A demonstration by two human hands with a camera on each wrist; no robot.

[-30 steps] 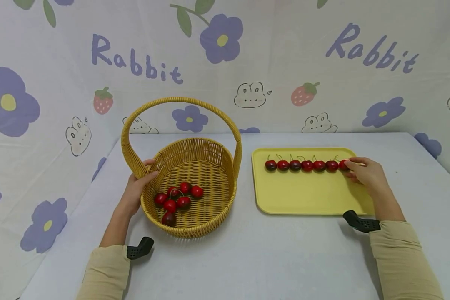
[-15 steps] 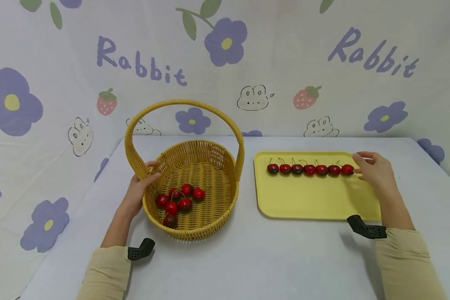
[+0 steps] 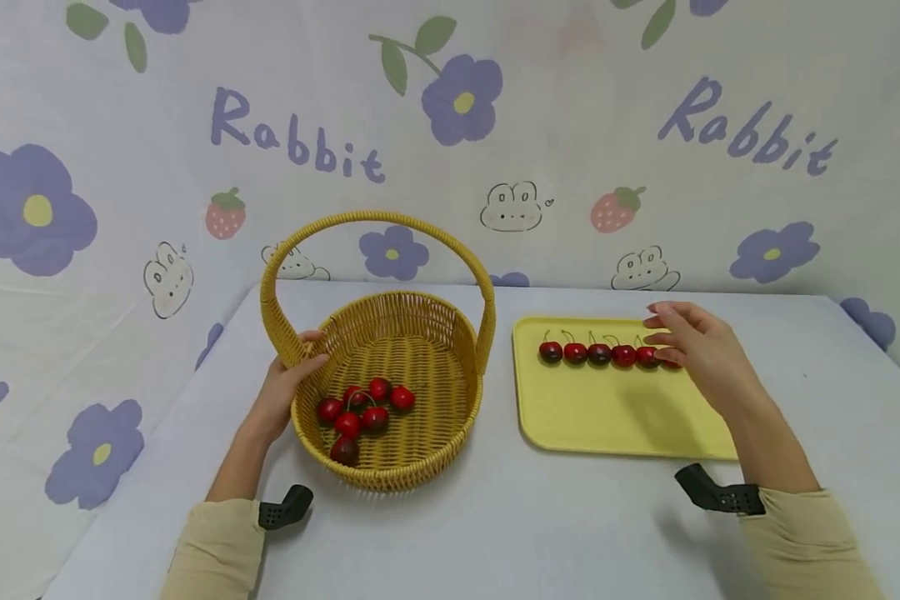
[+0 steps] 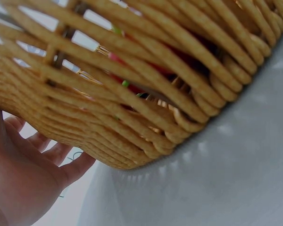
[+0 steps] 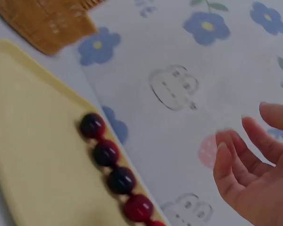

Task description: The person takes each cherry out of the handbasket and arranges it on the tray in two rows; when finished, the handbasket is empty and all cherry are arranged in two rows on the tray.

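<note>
A woven yellow basket with a tall arched handle holds several red cherries. My left hand grips its left rim, thumb over the edge; the left wrist view shows the basket wall against my palm. To the right lies a yellow tray with a row of cherries along its far side. My right hand hovers above the row's right end with relaxed fingers, holding nothing and hiding the last cherries. The right wrist view shows the row and my open fingers.
A grey-white table carries both, with a flower-and-rabbit printed cloth hanging behind and at the left. Black wrist camera mounts stick out from both beige sleeves.
My right hand let go of the rightmost cherry on the tray, lifted, and moved left over the row's end. The left hand stayed on the basket rim.
</note>
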